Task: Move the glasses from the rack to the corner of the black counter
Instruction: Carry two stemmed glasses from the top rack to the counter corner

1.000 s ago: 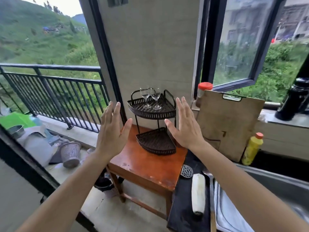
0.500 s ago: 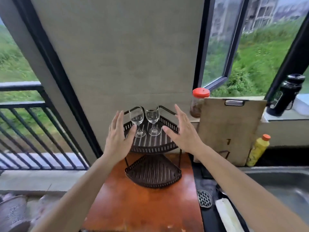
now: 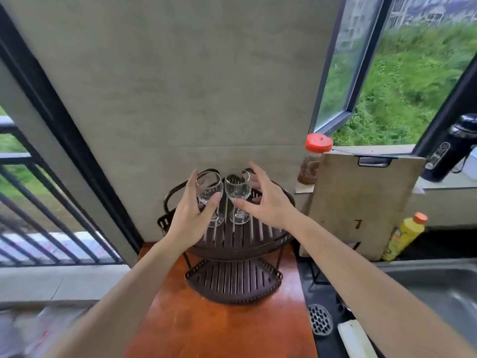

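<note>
The two glasses are clear, glossy glass, standing on a rack of dark slatted metal with a dull sheen. Beneath it the table is reddish-brown wood, smooth and faintly shiny, while the upright cutting board beside it looks like pale, matt, worn wood.

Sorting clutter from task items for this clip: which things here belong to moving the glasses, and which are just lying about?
In the job:
left glass
right glass
rack
black counter
left hand
right hand

Lying about:
cutting board
red-lidded jar
yellow bottle
black flask
sink strainer
</note>
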